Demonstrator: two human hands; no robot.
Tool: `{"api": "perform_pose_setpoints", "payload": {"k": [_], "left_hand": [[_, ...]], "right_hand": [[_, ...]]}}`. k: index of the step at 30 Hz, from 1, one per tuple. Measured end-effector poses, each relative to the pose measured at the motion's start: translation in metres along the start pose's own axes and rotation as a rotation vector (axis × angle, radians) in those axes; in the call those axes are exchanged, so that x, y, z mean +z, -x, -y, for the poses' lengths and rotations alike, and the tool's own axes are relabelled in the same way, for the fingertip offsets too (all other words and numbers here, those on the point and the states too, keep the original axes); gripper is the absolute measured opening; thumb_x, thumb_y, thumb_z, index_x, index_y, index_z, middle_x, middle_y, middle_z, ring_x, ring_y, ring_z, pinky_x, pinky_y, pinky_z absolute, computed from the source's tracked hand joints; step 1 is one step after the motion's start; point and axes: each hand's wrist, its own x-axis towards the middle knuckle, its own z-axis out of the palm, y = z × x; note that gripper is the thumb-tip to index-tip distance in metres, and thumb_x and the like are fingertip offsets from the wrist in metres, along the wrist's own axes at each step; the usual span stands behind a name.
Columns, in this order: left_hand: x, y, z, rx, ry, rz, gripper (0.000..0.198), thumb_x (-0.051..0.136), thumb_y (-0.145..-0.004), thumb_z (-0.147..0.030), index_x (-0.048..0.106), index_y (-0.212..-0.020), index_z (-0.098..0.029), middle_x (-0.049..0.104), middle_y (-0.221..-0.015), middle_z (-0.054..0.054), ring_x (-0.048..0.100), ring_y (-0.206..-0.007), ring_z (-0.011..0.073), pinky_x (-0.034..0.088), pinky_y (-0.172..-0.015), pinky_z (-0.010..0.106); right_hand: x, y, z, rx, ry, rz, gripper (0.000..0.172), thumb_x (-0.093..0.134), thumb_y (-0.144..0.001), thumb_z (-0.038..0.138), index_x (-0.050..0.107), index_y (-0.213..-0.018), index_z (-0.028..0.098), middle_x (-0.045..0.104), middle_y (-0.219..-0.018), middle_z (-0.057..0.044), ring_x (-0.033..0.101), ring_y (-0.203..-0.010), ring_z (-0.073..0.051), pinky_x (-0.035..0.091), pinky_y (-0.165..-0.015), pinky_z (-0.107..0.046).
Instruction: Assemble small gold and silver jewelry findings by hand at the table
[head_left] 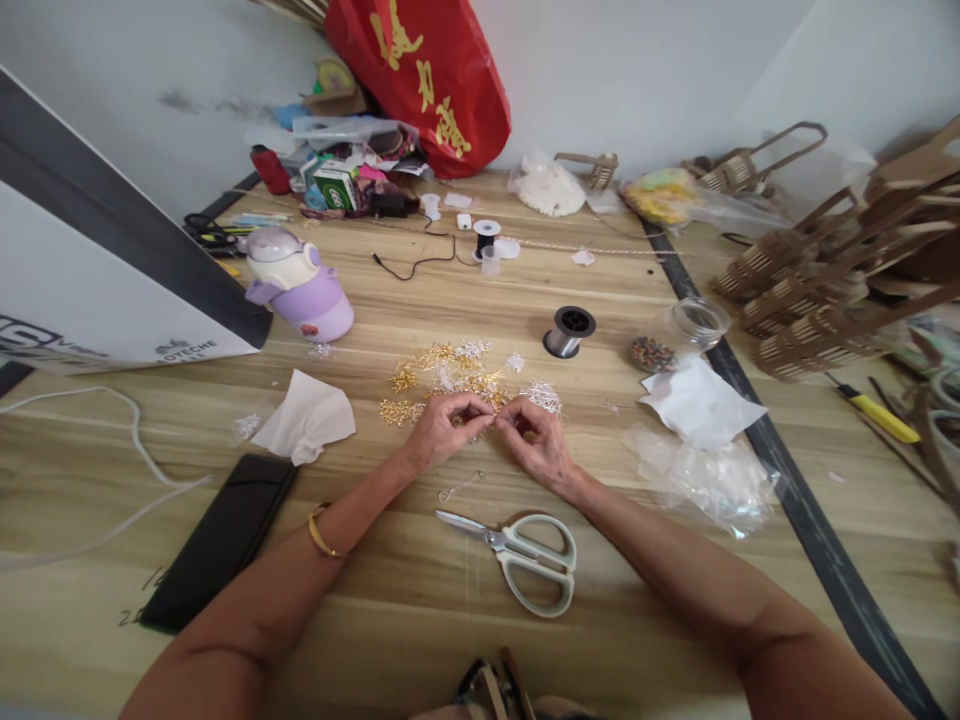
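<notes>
"What's around the hands on the wood-grain tabletop (375, 640)?"

"Metal scissors with off-white looped handles (493, 539) lie between the forearms, blades slightly parted and aimed left. A short silver-coloured chain (463, 487) sits between them and the hands. A flat black rectangular object (221, 540) lies beside the left forearm, near a creased white paper (307, 418)."

"And beyond?"

"A black-topped spool of silvery thread (564, 342) stands farther back; a lilac bottle with a cream collar (315, 300) leans at the left. Crumpled clear plastic (720, 480) is out to the right."

"Where are the small pieces?"

"The heap of gold-coloured metal pieces (450, 362) is just past the fingertips, its near edge partly hidden by the hands. Straight silver-coloured pins (544, 396) lie by the right knuckles."

"How are the hands held?"

"The left hand (442, 430) and right hand (538, 440) angle inward, fingers curled, each thumb and forefinger pinched, tips meeting. I can't tell what's between them; it's too small."
</notes>
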Motion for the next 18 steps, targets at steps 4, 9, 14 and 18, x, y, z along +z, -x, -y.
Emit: {"api": "perform_pose_setpoints", "payload": {"k": [4,9,14,18], "left_hand": [[-0.0004,-0.0001,0.0006,0.002,0.010,0.007,0.008,0.065,-0.078,-0.021,0.068,-0.077,-0.014,0.069,-0.070,0.003,0.060,-0.062,0.0109,0.048,-0.060,0.021],[-0.0008,0.0005,0.0022,-0.025,0.060,0.020,0.012,0.064,-0.080,-0.024,0.067,-0.078,-0.013,0.068,-0.070,0.003,0.061,-0.062,0.0110,0.049,-0.060,0.021],[-0.0009,0.0006,0.0031,-0.034,0.094,0.026,0.014,0.064,-0.081,-0.027,0.066,-0.076,-0.013,0.066,-0.067,0.003,0.061,-0.062,0.0112,0.049,-0.060,0.021],[-0.0011,0.0001,0.0014,-0.020,0.074,0.029,0.014,0.063,-0.081,-0.026,0.065,-0.075,-0.013,0.065,-0.067,0.002,0.060,-0.061,0.0107,0.048,-0.059,0.021]], "right_hand": [[0.0010,0.0001,-0.0012,0.012,-0.004,-0.016,0.016,0.056,-0.086,0.032,0.057,-0.077,0.017,0.053,-0.062,0.001,0.044,-0.052,-0.009,0.035,-0.047,-0.022],[0.0021,-0.0003,-0.0022,0.006,-0.004,-0.027,0.016,0.056,-0.086,0.031,0.057,-0.077,0.018,0.054,-0.063,0.001,0.044,-0.053,-0.009,0.035,-0.047,-0.022],[0.0021,-0.0006,-0.0029,0.002,-0.008,-0.027,0.018,0.058,-0.085,0.033,0.059,-0.077,0.018,0.056,-0.065,0.000,0.046,-0.053,-0.009,0.036,-0.048,-0.022],[0.0025,-0.0005,-0.0053,0.005,-0.006,-0.017,0.018,0.058,-0.085,0.033,0.059,-0.077,0.018,0.056,-0.065,0.000,0.045,-0.052,-0.009,0.035,-0.048,-0.022]]}}
